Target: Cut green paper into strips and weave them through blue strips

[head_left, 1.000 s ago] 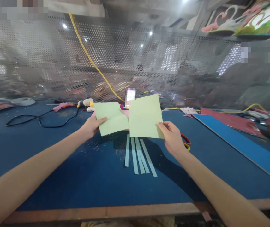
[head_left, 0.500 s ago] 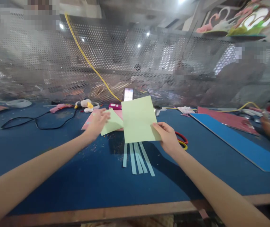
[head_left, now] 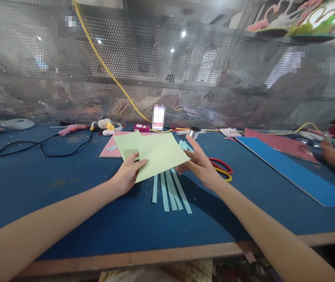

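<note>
Two pale green paper sheets (head_left: 155, 154) overlap above the blue work mat (head_left: 67, 203), and a small folded flap shows near my left hand. My left hand (head_left: 127, 174) pinches their lower left edge. The right corner of the paper sits between the thumb and fingers of my right hand (head_left: 199, 164), which are spread apart. Below the paper lie several pale blue paper strips (head_left: 167, 192), their upper ends hidden beneath it. A pink sheet (head_left: 113, 149) lies partly under the green paper.
Red and yellow rings (head_left: 221, 168) lie right of my right hand. Beyond them are a blue board (head_left: 290, 174) and a red board (head_left: 281, 147). A co-worker's hand (head_left: 334, 154) is at far right. A pink glue gun (head_left: 71, 129), plush toy (head_left: 104, 125) and black cable (head_left: 40, 147) lie left, before a perforated metal screen (head_left: 167, 66).
The two green sheets have come together and overlap, with the right one tilted and lowered. My right hand's fingers have spread apart, and more of the pink sheet shows.
</note>
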`<state>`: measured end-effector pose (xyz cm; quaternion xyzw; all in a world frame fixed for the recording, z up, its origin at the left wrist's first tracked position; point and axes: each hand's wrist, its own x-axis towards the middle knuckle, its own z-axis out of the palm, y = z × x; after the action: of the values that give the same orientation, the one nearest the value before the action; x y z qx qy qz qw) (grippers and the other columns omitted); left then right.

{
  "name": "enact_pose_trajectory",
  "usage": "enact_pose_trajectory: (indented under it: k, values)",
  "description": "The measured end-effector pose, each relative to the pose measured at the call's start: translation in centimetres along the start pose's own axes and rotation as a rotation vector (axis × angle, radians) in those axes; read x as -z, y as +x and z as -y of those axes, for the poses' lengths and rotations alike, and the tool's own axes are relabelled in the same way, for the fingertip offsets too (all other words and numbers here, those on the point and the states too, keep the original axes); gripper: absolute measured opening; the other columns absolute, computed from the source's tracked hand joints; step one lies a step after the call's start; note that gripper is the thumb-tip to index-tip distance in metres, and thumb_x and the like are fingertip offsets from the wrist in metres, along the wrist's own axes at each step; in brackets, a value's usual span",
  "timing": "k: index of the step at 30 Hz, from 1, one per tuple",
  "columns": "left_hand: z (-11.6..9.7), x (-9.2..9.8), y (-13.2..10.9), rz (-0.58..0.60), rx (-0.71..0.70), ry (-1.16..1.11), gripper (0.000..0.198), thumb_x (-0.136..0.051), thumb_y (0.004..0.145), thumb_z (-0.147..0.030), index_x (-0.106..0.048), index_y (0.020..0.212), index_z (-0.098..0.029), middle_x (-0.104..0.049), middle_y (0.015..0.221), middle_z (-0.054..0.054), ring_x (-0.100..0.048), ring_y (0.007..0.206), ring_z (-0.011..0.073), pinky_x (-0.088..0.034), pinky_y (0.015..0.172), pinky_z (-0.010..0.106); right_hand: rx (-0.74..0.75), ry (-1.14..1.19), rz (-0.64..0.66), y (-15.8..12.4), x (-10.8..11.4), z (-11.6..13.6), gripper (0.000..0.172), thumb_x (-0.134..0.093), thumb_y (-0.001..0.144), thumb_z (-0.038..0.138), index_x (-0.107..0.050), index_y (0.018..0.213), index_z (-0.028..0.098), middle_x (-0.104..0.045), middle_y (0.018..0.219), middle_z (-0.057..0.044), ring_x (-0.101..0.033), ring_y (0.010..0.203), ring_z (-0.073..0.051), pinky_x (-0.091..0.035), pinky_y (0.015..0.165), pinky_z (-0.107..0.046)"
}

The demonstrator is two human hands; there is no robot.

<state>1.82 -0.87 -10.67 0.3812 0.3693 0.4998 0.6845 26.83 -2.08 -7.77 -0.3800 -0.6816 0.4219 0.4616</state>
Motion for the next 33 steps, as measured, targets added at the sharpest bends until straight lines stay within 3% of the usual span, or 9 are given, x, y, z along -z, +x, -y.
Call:
enact_pose_trajectory:
  k: [2, 5, 10, 14, 17, 19, 23, 29, 33]
  values:
    - [0.0, -0.1, -0.3, 0.020, 0.003, 0.005, 0.048, -0.070, 0.084, -0.018, -0.051, 0.127, -0.021, -0.073, 0.112, 0.010, -0.073, 0.090, 0.0213, -0.061, 0.078, 0.031, 0.086, -0.125, 0.028, 0.0, 0.0, -0.3, 0.069, -0.067, 0.080, 0.045, -0.045, 0.144, 0.032, -0.056, 0.135, -0.011, -0.069, 0.091, -0.024, -0.059, 0.075, -0.040]
    - [0.1, -0.3, -0.7, 0.076, 0.009, 0.049, 0.043, -0.070, 0.084, -0.021, -0.052, 0.123, -0.021, -0.072, 0.111, 0.011, -0.072, 0.091, 0.0226, -0.061, 0.079, 0.034, 0.078, -0.197, 0.040, -0.1, 0.1, -0.6, 0.042, -0.072, 0.078, 0.040, -0.067, 0.117, 0.026, -0.064, 0.122, -0.010, -0.067, 0.099, -0.026, -0.057, 0.083, -0.042]
    - [0.5, 0.0, -0.8, 0.183, -0.042, 0.115, 0.035, -0.054, 0.091, -0.031, -0.057, 0.123, -0.018, -0.071, 0.111, 0.011, -0.071, 0.081, 0.0186, -0.058, 0.065, 0.026, -0.073, -0.056, 0.055, 0.0, 0.8, -1.3, 0.025, -0.079, 0.073, 0.035, -0.076, 0.094, 0.021, -0.066, 0.114, -0.008, -0.066, 0.094, -0.025, -0.056, 0.082, -0.040]
    - [0.6, 0.3, -0.9, 0.256, -0.079, 0.153, 0.082, -0.059, 0.078, -0.018, -0.023, 0.152, -0.024, -0.064, 0.124, 0.014, -0.071, 0.070, 0.0179, -0.056, 0.057, 0.028, -0.096, 0.128, 0.030, 0.6, 1.1, -2.1, 0.029, -0.078, 0.074, 0.045, -0.077, 0.090, 0.021, -0.070, 0.101, -0.007, -0.066, 0.087, -0.022, -0.057, 0.080, -0.040]
    - [0.7, 0.2, -1.2, 0.264, -0.164, 0.186, 0.114, -0.072, 0.071, -0.012, 0.001, 0.155, -0.038, -0.050, 0.143, 0.015, -0.070, 0.079, 0.0183, -0.057, 0.061, 0.029, -0.149, 0.227, -0.047, 0.8, 0.7, -2.2, 0.030, -0.078, 0.076, 0.047, -0.077, 0.089, 0.020, -0.073, 0.094, -0.007, -0.065, 0.084, -0.022, -0.057, 0.078, -0.040]
    - [0.9, 0.1, -1.2, 0.264, -0.209, 0.225, 0.105, -0.078, 0.073, -0.018, -0.015, 0.154, -0.037, -0.048, 0.146, 0.015, -0.068, 0.091, 0.0214, -0.058, 0.065, 0.030, -0.163, 0.238, -0.127, 0.8, 0.3, -2.1, 0.028, -0.080, 0.075, 0.044, -0.077, 0.086, 0.019, -0.073, 0.091, -0.007, -0.064, 0.081, -0.020, -0.057, 0.076, -0.037]
    - [1.2, 0.1, -1.0, 0.276, -0.222, 0.363, 0.060, -0.080, 0.075, -0.029, -0.057, 0.129, -0.018, -0.064, 0.126, 0.014, -0.061, 0.109, 0.0278, -0.056, 0.073, 0.030, -0.148, 0.262, -0.259, 0.7, -0.6, -2.1, 0.026, -0.080, 0.076, 0.042, -0.076, 0.084, 0.018, -0.072, 0.088, -0.005, -0.063, 0.079, -0.018, -0.056, 0.072, -0.033]
    - [1.0, 0.0, -1.2, 0.119, -0.284, 0.422, 0.039, -0.076, 0.078, -0.043, -0.070, 0.103, -0.014, -0.072, 0.100, 0.009, -0.064, 0.080, 0.0177, -0.055, 0.065, 0.028, -0.081, 0.211, -0.261, 0.5, -1.0, -2.2, 0.033, -0.080, 0.077, 0.038, -0.069, 0.101, 0.019, -0.072, 0.095, -0.003, -0.064, 0.084, -0.018, -0.055, 0.074, -0.032]
    - [0.9, 0.0, -1.2, 0.039, -0.295, 0.466, 0.035, -0.075, 0.077, -0.047, -0.066, 0.082, -0.015, -0.069, 0.082, 0.004, -0.061, 0.069, 0.0143, -0.052, 0.055, 0.024, -0.040, 0.174, -0.273, 0.3, -1.1, -2.1, 0.036, -0.079, 0.078, 0.036, -0.064, 0.107, 0.021, -0.072, 0.101, -0.003, -0.065, 0.089, -0.019, -0.054, 0.078, -0.032]
